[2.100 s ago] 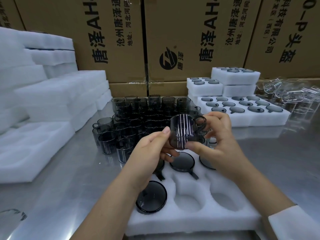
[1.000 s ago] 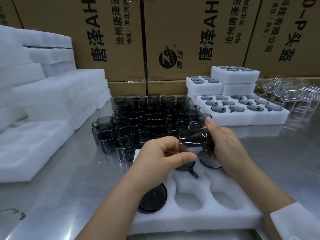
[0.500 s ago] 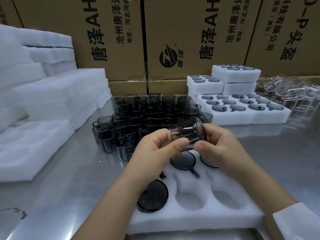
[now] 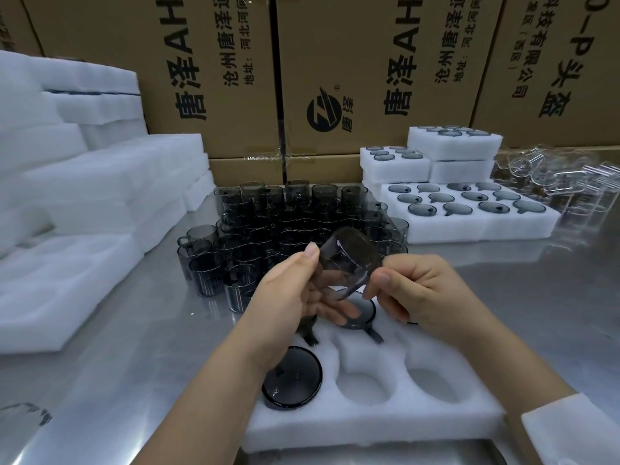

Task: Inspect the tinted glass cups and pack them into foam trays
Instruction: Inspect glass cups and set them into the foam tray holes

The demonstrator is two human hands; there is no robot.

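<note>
A tinted glass cup is held tilted above the near foam tray, its base turned up and away from me. My left hand grips it from the left with thumb on top and fingers underneath. My right hand pinches its right side. The tray holds upside-down cups, one in the front left pocket and one in the middle of the back row; two front pockets show bare foam. Several loose tinted cups stand grouped behind the tray.
Filled foam trays are stacked at the back right, with clear glassware beside them. Empty foam trays are piled at the left. Cardboard boxes wall the back of the steel table.
Both hands have kept turning the cup: upright at first, then on its side, now tilted with its base up and away. The hands stayed above the tray's back row.
</note>
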